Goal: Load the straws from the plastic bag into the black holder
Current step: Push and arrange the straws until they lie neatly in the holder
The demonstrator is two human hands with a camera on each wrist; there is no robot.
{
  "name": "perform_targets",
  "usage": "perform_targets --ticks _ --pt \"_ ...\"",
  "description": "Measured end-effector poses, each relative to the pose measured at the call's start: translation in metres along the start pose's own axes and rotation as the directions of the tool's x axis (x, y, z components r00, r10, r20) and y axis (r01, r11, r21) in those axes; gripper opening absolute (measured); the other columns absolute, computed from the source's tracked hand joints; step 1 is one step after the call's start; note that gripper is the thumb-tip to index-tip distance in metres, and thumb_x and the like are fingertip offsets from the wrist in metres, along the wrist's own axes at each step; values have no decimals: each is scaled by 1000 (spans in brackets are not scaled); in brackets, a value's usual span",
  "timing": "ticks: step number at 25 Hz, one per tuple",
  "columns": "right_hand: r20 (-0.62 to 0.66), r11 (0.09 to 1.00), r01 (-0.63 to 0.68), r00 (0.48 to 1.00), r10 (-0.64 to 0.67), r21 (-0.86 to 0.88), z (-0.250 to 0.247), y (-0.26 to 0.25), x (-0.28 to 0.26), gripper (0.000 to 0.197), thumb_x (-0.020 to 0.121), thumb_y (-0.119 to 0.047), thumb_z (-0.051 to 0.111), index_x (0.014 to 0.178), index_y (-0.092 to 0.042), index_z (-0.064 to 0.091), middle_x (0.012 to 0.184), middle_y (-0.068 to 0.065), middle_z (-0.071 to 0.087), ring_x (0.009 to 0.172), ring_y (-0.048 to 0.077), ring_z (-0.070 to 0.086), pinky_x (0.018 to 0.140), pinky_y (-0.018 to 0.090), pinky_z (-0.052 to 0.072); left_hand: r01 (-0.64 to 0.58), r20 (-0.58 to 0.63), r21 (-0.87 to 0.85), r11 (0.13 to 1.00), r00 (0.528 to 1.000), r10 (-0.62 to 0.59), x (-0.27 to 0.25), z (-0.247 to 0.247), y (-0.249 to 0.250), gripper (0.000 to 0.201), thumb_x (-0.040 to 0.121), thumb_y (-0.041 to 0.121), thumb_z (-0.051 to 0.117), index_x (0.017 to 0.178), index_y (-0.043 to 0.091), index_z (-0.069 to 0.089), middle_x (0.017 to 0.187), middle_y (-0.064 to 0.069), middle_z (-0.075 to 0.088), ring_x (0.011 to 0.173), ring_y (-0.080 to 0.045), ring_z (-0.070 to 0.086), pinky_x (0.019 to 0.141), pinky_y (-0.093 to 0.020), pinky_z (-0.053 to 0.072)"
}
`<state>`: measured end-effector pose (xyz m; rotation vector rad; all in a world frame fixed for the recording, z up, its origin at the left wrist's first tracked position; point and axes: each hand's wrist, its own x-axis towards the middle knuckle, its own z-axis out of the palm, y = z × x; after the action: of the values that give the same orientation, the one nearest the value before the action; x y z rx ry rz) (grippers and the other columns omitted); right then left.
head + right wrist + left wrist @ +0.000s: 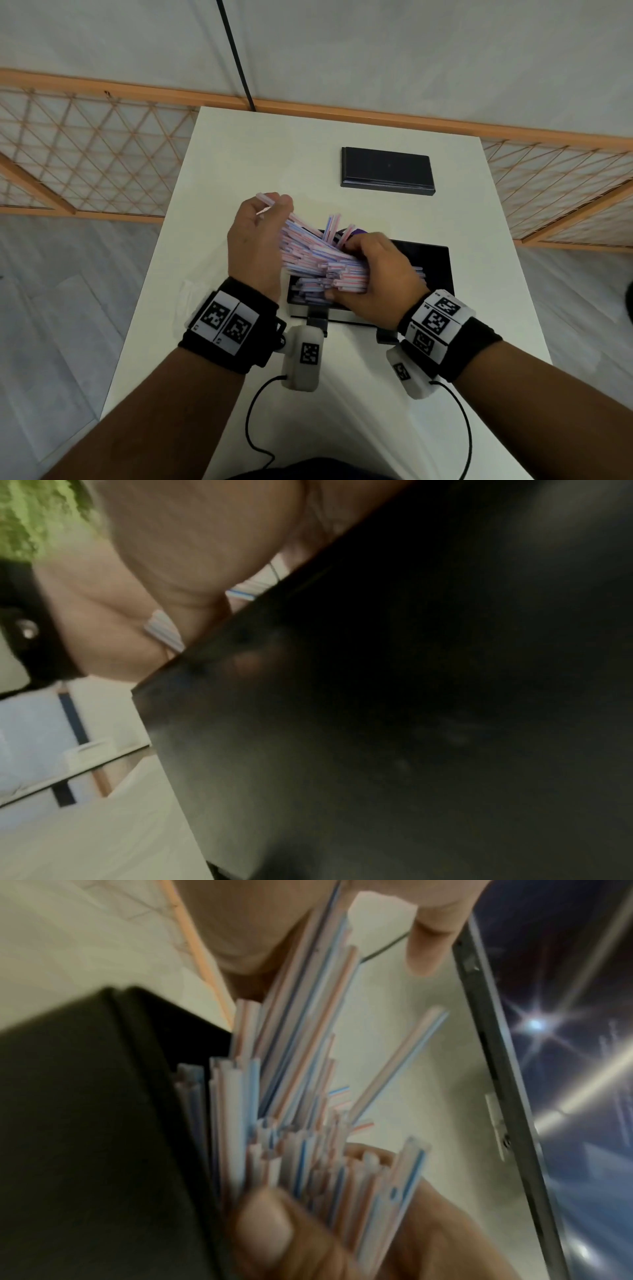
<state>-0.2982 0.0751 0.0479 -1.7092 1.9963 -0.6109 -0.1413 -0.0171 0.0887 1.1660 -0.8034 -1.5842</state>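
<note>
- A large bundle of striped straws (318, 255) is held over the open black holder (433, 263), which stands at the near middle of the white table (222, 164).
- The far ends of the straws are gripped by the left hand (257, 243), with fingers and thumb curled round them. The near ends are clasped from above by the right hand (373, 274), whose fingers are also curled round the bundle.
- Some straws are already seen lying inside the holder, below the bundle, so the loading is judged to be well begun. The bundle itself is not yet lowered in and not yet released.
- A flat black lid (387, 171) is seen lying on the far part of the table, apart from the holder. It is probably to be put back later.
- The plastic bag cannot be identified with certainty in any view.
- In the left wrist view the uneven cut ends of the straws (291, 1123) are shown from close; this is not seen from the head.
- The right wrist view is mostly filled by the dark holder wall (411, 723), with only a few straw ends visible under the palm.
</note>
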Motion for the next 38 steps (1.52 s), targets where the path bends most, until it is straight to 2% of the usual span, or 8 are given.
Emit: perform_targets --ticks 5,11,16,23,25,28,33,38 --pt "27 983 -182 983 182 -12 -20 11 -6 73 62 -53 85 116 -23 47 105 -7 57 93 12 58 83 26 48 99 10 -189 977 995 -99 3 -8 -3 19 90 24 69 103 12 63 100 -14 69 98 -33 66 90 -44 57" --pt "216 946 -155 951 221 -285 -5 14 2 92 61 -89 40 121 -19 45 111 3 49 104 24 52 92 41 47 90 -52 -64 994 994 -93 -1 3 -13 38 81 21 81 113 8 64 101 -15 72 88 -27 67 80 -42 57" --pt "38 971 -8 999 17 -241 3 -11 7 78 73 -78 47 111 -11 47 105 7 51 96 27 49 85 40 44 -23 -138 44 999 990 29 2 7 -19 10 92 22 67 83 22 65 91 -14 71 80 -26 65 77 -43 56" --pt "54 991 -41 997 48 -123 -2 -5 -5 72 74 -62 69 123 -13 47 116 4 51 107 22 48 95 35 43 -42 -104 203 978 992 64 9 -10 -5 46 90 18 76 126 19 48 118 1 62 99 -14 62 78 -31 51" --pt "69 973 -122 988 137 -194 -12 3 -12 73 77 -64 66 127 -16 46 121 3 53 111 24 49 97 37 44 -273 -32 477 836 945 327 3 -13 5 52 85 20 78 129 16 51 125 3 60 111 -16 59 89 -30 49" --pt "104 900 -234 951 290 -368 -11 11 -16 78 76 -80 44 128 -21 46 124 2 53 115 28 51 98 45 45 -636 381 686 353 727 571 -10 0 18 43 81 33 66 119 12 64 117 -2 67 109 -27 59 91 -36 45" --pt "110 906 -289 936 336 -308 -14 9 -15 78 69 -75 52 128 -23 45 125 1 52 116 28 50 99 46 44 -550 540 811 -199 835 -109 -19 47 19 48 97 34 52 144 34 41 127 -2 61 127 -34 52 118 -65 18" --pt "143 948 -276 944 299 -157 -31 17 -14 75 54 -64 38 116 -24 50 113 1 54 105 26 53 94 44 48 -508 438 773 -380 860 -260 2 64 10 32 97 19 46 122 33 60 118 1 64 121 -32 57 116 -73 -4"
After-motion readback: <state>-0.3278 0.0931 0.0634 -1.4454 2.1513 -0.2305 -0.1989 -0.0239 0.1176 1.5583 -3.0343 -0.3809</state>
